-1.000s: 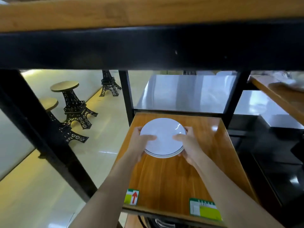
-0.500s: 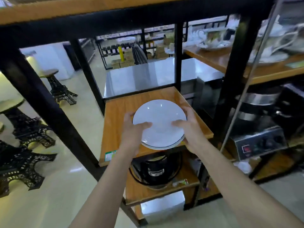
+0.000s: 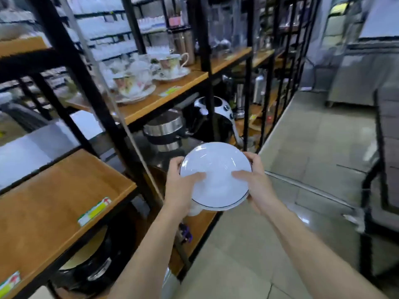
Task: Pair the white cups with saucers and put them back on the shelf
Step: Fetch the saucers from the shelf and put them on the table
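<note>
From the head camera, the left hand point(image 3: 180, 188) and right hand point(image 3: 255, 182) grasp a stack of white saucers point(image 3: 216, 175) at nine and three o'clock on its rim, thumbs pressed on top and fingers curled beneath, likely to keep the stack level and together. The stack is held in the air, off to the right of the bare wooden shelf point(image 3: 54, 203) at eight o'clock. Flowered cups point(image 3: 170, 64) stand at eleven o'clock. The shelf-edge label point(image 3: 95, 211) shows a red arrow; its writing is unreadable.
</note>
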`<action>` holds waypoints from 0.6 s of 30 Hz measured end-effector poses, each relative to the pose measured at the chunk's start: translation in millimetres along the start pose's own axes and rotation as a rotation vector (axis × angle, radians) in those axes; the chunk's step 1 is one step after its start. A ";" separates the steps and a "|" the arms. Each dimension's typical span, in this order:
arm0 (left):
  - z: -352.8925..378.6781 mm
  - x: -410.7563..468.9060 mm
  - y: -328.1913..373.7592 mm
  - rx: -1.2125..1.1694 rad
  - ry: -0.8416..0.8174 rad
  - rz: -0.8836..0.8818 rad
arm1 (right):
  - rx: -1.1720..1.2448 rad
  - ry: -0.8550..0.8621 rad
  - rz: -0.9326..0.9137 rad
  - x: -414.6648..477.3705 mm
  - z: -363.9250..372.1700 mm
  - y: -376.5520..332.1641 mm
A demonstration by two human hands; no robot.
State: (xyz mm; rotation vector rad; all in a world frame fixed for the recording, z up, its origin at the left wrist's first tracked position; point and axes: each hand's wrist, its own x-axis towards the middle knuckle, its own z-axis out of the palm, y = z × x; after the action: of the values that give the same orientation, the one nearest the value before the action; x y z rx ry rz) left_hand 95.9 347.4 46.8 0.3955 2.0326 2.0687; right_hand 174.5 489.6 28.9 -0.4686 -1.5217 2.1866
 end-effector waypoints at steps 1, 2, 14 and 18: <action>29.9 0.0 -2.6 -0.021 -0.055 -0.005 | 0.004 0.053 -0.014 -2.1 -27.1 -9.3; 60.4 -1.0 -5.5 -0.029 -0.105 -0.012 | 0.008 0.104 -0.026 -4.3 -54.9 -18.5; 408.9 -60.8 -37.4 -0.078 -0.611 -0.169 | -0.067 0.558 -0.051 -65.9 -380.1 -105.6; 484.8 -84.2 -51.8 -0.066 -0.721 -0.206 | -0.078 0.679 -0.083 -91.4 -447.4 -113.7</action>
State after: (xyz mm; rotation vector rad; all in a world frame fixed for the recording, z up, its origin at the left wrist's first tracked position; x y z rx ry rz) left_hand 336.5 776.8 -3.3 0.7514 1.4937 1.5496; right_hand 495.8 830.9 -13.5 -1.0260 -1.2120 1.6524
